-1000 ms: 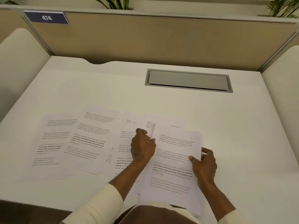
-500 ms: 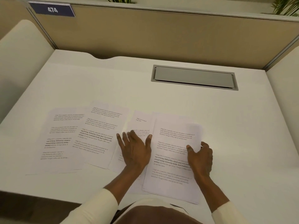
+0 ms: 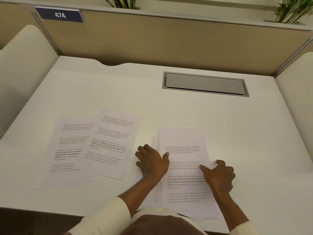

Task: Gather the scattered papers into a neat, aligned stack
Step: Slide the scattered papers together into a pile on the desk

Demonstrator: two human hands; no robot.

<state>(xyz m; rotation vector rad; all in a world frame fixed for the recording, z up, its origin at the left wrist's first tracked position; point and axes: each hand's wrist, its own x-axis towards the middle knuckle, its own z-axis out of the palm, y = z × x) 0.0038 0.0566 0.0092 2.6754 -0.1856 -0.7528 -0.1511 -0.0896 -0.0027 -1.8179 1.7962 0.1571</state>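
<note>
A pile of printed sheets (image 3: pixel 183 143) lies on the white desk (image 3: pixel 152 102) in front of me, its edges slightly uneven on the left. My right hand (image 3: pixel 219 177) grips the pile's right edge, thumb on top and fingers curled at the side. My left hand (image 3: pixel 151 164) lies flat against the pile's left edge, fingers spread on the desk and thumb resting on the top sheet. To the left, apart from the pile, two more printed sheets overlap: a tilted one (image 3: pixel 112 143) on top of a straighter one (image 3: pixel 69 150).
A grey cable hatch (image 3: pixel 205 83) is set into the desk at the back right. A beige partition (image 3: pixel 169 39) with a blue "474" label (image 3: pixel 60 14) closes the far side. Cream side panels (image 3: pixel 22 68) flank the desk.
My left hand has slid right, pushing the middle sheets in under the right pile. A bare gap now separates the pile from the two left sheets. My right hand has stayed on the pile's edge.
</note>
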